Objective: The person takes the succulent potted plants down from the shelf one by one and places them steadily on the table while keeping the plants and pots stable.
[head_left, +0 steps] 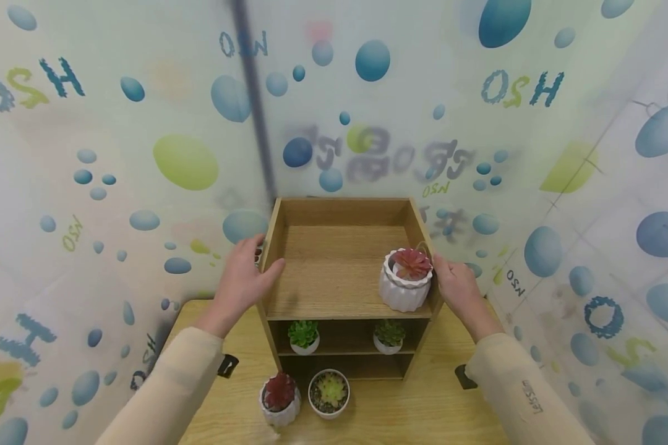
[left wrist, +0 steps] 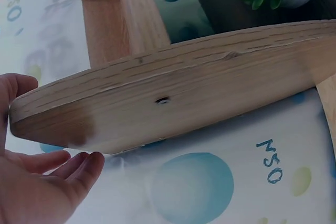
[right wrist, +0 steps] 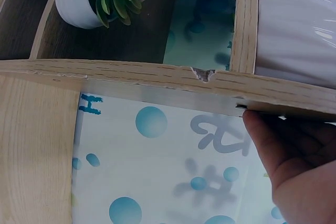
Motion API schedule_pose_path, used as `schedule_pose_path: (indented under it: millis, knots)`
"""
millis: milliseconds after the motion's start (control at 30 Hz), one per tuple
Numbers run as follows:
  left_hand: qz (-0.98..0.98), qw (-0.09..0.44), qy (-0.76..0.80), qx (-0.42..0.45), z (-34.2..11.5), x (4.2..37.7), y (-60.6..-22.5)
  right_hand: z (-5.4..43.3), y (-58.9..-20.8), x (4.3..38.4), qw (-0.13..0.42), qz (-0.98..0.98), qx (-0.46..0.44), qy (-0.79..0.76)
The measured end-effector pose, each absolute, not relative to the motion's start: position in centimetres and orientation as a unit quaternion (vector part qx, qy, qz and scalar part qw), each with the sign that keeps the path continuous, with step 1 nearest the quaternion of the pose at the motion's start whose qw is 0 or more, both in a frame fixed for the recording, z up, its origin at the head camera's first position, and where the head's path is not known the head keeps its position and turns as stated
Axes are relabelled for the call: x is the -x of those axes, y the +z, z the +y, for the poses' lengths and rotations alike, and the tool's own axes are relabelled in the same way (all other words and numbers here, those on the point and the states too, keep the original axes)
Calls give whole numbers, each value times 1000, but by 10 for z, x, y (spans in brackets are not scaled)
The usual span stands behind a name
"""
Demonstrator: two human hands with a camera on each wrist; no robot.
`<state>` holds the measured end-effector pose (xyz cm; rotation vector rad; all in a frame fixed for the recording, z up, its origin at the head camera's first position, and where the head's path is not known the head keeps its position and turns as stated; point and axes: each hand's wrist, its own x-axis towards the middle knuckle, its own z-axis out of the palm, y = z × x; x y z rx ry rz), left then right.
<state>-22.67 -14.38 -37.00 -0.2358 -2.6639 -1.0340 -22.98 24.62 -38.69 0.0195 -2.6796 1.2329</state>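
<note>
Whereas the head view frames the whole wooden shelf unit on the table, each wrist view isolates one side panel. Left hand: thumb and fingers spread loosely astride the left panel; left wrist view adds softly bent fingertips beside the outer face, with a small hole in that face. Firm grip cannot be confirmed. Right hand: against the outside of the right panel. Right wrist view shows one fingertip at the outer face, near a dark slot, the remaining fingers shadowed and partly hidden; cannot tell how far they close or whether they grip. A chip in the panel's front edge is clear only there.

Top compartment, right end: red succulent in a white fluted pot, just beside the right panel. Level below: two green succulents, one left, one right. Table, in front: dark-red succulent and yellow-green succulent, both potted. Wrist views alone reveal patterned wall sheeting behind the level with the green plants.
</note>
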Motion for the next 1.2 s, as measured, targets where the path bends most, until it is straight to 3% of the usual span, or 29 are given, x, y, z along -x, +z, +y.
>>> schedule_pose_path:
  millis: [800, 1200]
  knots:
    - [-900, 128, -413, 56, -143, 218, -383, 245, -388, 229, 100, -904, 0, 416]
    - [-886, 165, -431, 37, -141, 221, -394, 245, -388, 230, 92, -903, 1, 420]
